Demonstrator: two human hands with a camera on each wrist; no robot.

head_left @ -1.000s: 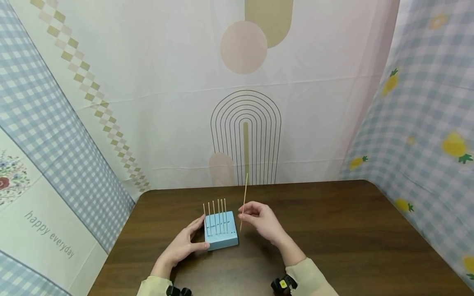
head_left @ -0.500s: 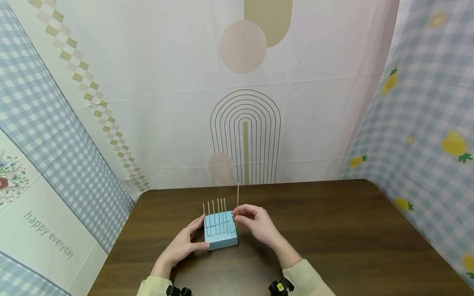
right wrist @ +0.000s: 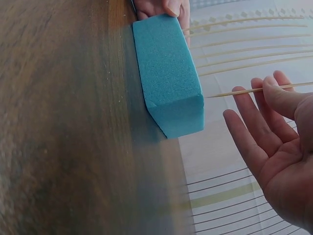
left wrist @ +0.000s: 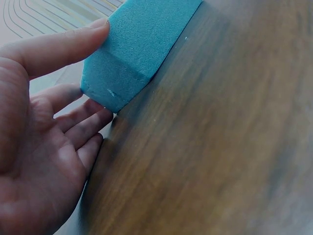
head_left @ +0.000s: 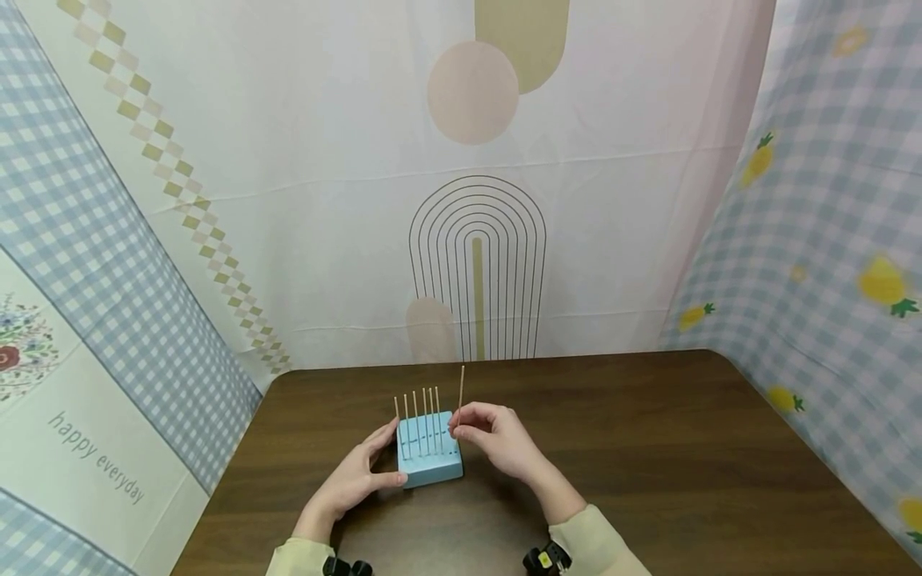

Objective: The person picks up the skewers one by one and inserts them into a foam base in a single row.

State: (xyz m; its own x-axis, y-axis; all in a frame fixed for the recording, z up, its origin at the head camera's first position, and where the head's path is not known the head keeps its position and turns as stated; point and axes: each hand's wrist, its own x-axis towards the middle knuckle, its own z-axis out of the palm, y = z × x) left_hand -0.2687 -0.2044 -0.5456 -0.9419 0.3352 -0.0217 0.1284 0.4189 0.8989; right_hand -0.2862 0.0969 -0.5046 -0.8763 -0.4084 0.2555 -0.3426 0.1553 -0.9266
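Note:
A light blue foam-like block (head_left: 432,474) lies on the table with several thin wooden skewers (head_left: 426,410) standing upright in its top. My left hand (head_left: 351,480) grips the block's left side, thumb on the near face and fingers on the far part. The left wrist view shows that thumb against the block (left wrist: 139,41). At the block's right edge, my right hand (head_left: 499,438) pinches another skewer (head_left: 462,386) between thumb and fingers, nearly upright. In the right wrist view this skewer's pointed tip (right wrist: 211,96) is at the block's top surface; I cannot tell whether it touches.
The dark brown wooden table (head_left: 648,448) spreads around both hands. A patterned white cloth (head_left: 346,264) hangs behind its far edge. Checked cloth hangs on both sides. Black cameras (head_left: 547,558) are strapped at the wrists.
My right hand has moved left with its skewer, from beside the block to its right edge, then slightly down. The skewer stands more upright. My left hand and the block have stayed put.

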